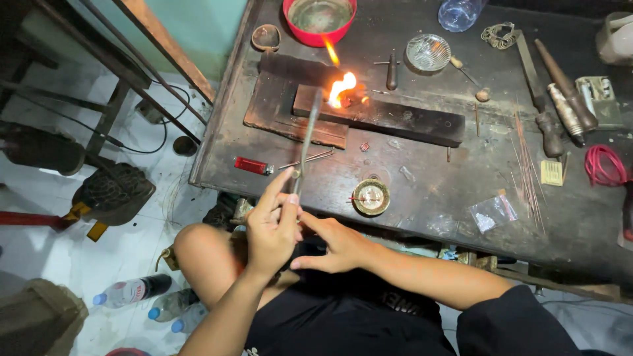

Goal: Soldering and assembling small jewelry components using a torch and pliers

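Observation:
My left hand (273, 227) grips the near end of a long thin metal torch tube (306, 135) that points away from me. A flame (341, 87) burns at the tube's far tip on a charred dark wooden block (389, 118), over a small glowing piece. My right hand (333, 244) rests just beside the left one near the bench's front edge, fingers spread and empty, its fingertips touching the left hand. A second small flame (331, 51) licks up toward a red bowl (319, 20).
On the dark workbench (428, 191) lie a red lighter (252, 165), tweezers (306, 158), a small round brass dish (370, 196), a glass dish (427, 53), files and hand tools (554, 92), thin wires (527, 165), a red cord (603, 165). Plastic bottles (132, 290) lie on the floor.

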